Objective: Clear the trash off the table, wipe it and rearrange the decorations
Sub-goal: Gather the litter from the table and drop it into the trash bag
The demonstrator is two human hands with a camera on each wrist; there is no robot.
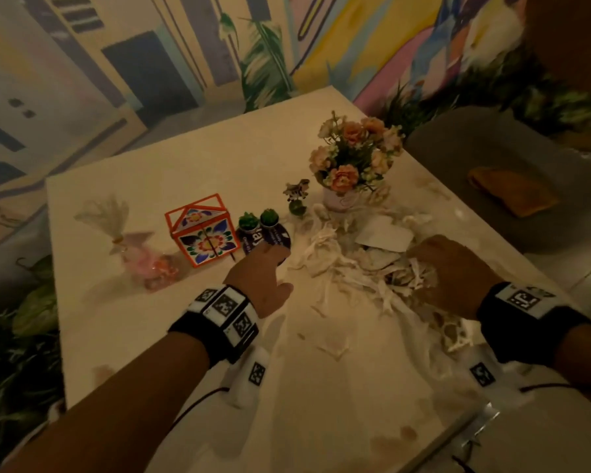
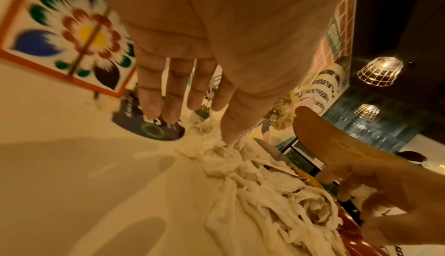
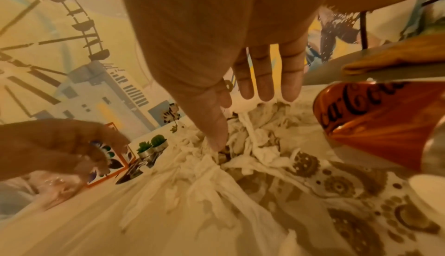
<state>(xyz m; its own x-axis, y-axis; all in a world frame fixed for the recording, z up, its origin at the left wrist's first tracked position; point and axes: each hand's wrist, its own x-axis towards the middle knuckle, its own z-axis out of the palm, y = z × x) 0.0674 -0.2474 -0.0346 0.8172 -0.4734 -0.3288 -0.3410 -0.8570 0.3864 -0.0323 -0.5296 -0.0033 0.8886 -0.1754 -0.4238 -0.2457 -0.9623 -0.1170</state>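
Both hands were spread open and held nothing: the left hand (image 1: 263,271) and the right hand (image 1: 454,274) flanked the torn paper trash (image 1: 348,264) on the table (image 1: 185,158), probably to rake it together. The decorations, a painted box (image 1: 202,230) and a flower vase (image 1: 348,165), stood just behind the pile.

Painted mural wall (image 1: 355,46), grey chair (image 1: 512,155) (orange cushion (image 1: 516,192)), wire pendant lamps (image 2: 380,70).

Bare forearms wear black wristbands (image 1: 219,322) carrying white square-coded marker blocks.
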